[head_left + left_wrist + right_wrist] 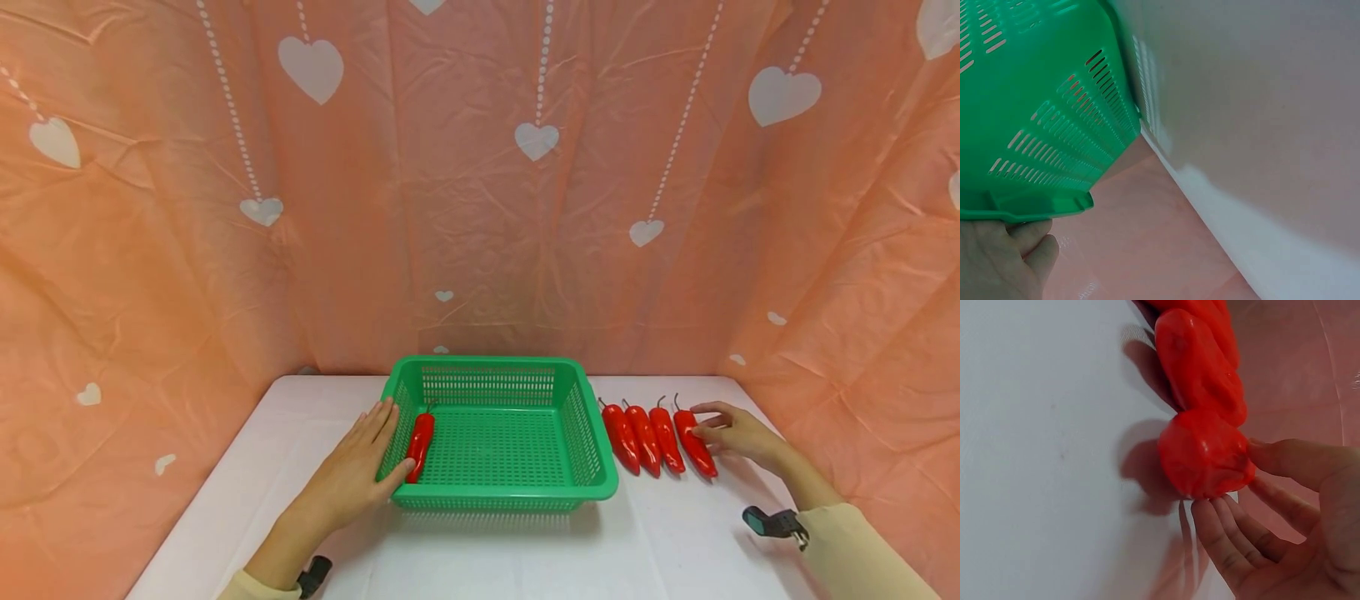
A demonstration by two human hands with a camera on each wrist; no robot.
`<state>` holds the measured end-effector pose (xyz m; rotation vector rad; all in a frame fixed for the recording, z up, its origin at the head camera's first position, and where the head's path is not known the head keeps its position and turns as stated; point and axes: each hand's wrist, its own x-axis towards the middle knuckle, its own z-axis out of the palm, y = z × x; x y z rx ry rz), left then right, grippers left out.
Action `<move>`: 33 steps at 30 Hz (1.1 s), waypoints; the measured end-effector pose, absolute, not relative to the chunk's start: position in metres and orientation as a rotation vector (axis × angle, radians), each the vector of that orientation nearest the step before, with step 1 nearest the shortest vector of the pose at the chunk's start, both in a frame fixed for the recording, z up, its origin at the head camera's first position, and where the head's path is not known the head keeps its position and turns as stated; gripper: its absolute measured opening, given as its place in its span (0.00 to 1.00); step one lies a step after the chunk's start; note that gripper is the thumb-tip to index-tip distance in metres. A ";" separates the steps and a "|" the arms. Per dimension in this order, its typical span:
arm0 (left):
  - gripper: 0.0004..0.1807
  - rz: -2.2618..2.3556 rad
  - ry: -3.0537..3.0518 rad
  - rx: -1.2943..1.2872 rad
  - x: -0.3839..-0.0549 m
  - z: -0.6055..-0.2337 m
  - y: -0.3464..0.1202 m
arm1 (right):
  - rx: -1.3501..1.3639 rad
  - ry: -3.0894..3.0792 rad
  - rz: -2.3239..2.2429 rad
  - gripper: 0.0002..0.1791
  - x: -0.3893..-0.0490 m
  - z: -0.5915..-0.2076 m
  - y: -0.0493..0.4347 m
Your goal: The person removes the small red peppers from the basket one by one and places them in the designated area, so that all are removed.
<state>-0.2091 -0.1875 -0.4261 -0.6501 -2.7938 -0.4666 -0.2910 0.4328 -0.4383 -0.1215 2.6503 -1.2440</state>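
A green plastic basket stands on the white table, with one red chili pepper lying inside at its left wall. My left hand rests on the basket's left rim, fingers straight along it and thumb over the front corner. To the right of the basket, several red chili peppers lie in a row, stems pointing away. My right hand is at the rightmost pepper. In the right wrist view, the thumb and fingertips touch this pepper from two sides, pinching it; it lies on the table.
An orange-pink cloth with white hearts hangs behind the table and at both sides. Bare white tabletop shows in front of the basket. A small dark device sits by the right wrist, another by the left.
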 end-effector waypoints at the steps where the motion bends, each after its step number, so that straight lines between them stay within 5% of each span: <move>1: 0.45 -0.469 -2.793 -0.650 -0.209 -0.426 -0.187 | -0.124 2.646 -1.250 0.36 -0.291 -0.438 0.433; 33: 0.46 -0.468 -2.780 -0.656 -0.208 -0.427 -0.188 | -0.381 2.832 -1.238 0.27 -0.288 -0.411 0.412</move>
